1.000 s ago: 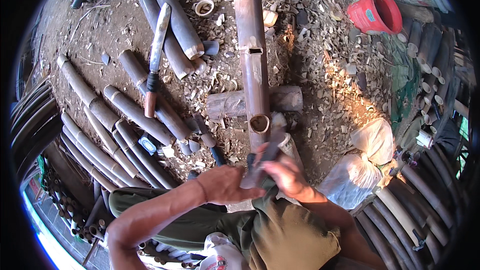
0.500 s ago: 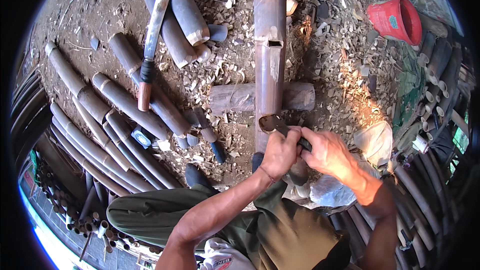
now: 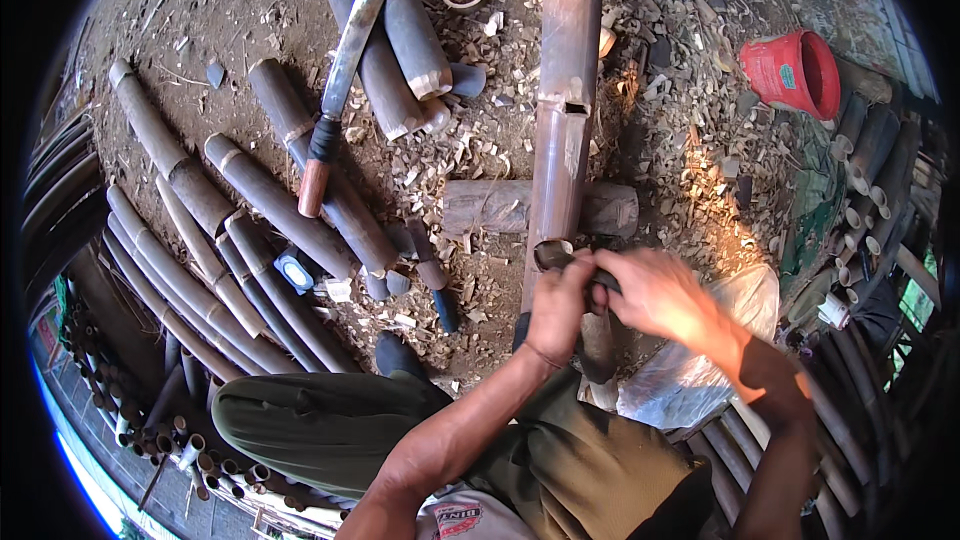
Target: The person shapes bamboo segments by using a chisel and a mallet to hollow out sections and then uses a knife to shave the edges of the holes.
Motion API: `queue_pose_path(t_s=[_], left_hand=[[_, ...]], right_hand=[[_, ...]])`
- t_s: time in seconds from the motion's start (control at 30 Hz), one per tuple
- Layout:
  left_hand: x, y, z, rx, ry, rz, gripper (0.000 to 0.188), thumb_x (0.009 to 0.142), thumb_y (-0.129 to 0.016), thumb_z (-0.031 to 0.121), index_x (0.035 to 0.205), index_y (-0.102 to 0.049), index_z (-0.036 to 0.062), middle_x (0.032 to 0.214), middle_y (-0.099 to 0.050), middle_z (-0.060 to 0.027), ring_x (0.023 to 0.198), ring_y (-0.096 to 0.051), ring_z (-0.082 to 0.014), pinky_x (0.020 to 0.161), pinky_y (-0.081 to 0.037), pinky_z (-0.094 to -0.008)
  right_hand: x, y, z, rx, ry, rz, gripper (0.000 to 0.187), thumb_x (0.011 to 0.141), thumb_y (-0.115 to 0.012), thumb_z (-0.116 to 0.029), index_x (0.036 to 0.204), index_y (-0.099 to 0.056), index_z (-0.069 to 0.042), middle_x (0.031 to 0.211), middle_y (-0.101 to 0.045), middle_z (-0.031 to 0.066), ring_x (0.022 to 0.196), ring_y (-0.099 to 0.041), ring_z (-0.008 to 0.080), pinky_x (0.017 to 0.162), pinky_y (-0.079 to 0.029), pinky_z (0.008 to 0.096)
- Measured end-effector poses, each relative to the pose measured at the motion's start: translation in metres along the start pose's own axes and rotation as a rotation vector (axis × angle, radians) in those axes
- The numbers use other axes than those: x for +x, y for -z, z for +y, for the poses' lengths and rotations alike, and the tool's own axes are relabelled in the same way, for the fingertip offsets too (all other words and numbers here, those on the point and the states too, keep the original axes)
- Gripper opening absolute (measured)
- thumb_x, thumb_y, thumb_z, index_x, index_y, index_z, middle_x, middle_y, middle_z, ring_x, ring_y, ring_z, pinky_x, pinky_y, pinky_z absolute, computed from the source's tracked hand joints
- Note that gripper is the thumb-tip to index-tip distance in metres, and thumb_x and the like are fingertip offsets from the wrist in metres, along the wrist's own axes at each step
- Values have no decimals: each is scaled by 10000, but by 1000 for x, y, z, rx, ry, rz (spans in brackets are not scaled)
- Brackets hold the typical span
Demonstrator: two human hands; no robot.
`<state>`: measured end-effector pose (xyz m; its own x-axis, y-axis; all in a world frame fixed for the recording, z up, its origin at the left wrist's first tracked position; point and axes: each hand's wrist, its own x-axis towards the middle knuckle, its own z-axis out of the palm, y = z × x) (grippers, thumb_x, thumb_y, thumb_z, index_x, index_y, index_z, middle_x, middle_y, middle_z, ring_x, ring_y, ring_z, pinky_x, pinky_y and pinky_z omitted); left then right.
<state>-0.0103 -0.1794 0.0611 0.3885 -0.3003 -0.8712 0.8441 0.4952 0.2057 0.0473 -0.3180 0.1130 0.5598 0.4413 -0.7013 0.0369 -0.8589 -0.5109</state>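
Both hands work close together just in front of my body. My left hand (image 3: 560,312) is closed round a dark bamboo piece (image 3: 553,255), whose hollow round end faces away from me. My right hand (image 3: 655,292), partly smeared by motion, has its fingers curled on the dark near end of that piece; the fingers hide much of it. Just beyond, a long bamboo tube (image 3: 562,155) with a small notch cut in it rests across a short log (image 3: 488,207). Below my hands lies a short bamboo length (image 3: 598,348).
A machete (image 3: 352,48) lies over bamboo poles (image 3: 275,210) on the left. Near my left foot is a smaller dark-handled knife (image 3: 433,275). A red bucket (image 3: 775,70) lies tipped at the far right, a plastic bag (image 3: 690,380) nearer. Chips cover the ground.
My view has shifted, so the ground things sit lower and mostly further right in the picture. My right hand has become blurred; both hands stay on the dark bamboo piece.
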Motion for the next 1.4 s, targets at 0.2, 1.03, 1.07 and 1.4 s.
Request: queue_pose_path(t_s=[0.2,1.03,1.07,1.4], left_hand=[[-8,-3,15,380,6,-123,331,954,-437,227,818,-619,-15,633,-594,-54,599,-564,-140,588,-442,-268],[-16,37,-18,736,104,1,425,966,-470,272,806,-632,-86,634,-651,-144,525,-614,-183,498,-493,-313],[-14,49,-13,948,1,-20,441,961,-472,277,777,-627,-93,621,-649,-147,529,-623,-184,490,-495,-322],[2,51,24,1150,39,-62,382,974,-438,271,877,-655,-29,573,-610,-111,503,-617,-187,459,-475,-339]], right_hand=[[-24,-2,-11,-17,-72,63,333,813,-589,-134,1123,-543,-22,778,-647,187,737,-631,396,675,-500,483],[-36,-123,-7,343,-102,484,316,708,-690,-124,1002,-586,-74,791,-655,135,693,-648,365,571,-532,433],[-30,-134,-15,504,-124,465,302,736,-648,-85,1025,-569,-48,812,-649,181,726,-642,404,593,-523,459],[-21,-128,-32,653,-34,433,379,818,-617,-128,1126,-427,-18,832,-634,249,752,-636,449,637,-519,509]])
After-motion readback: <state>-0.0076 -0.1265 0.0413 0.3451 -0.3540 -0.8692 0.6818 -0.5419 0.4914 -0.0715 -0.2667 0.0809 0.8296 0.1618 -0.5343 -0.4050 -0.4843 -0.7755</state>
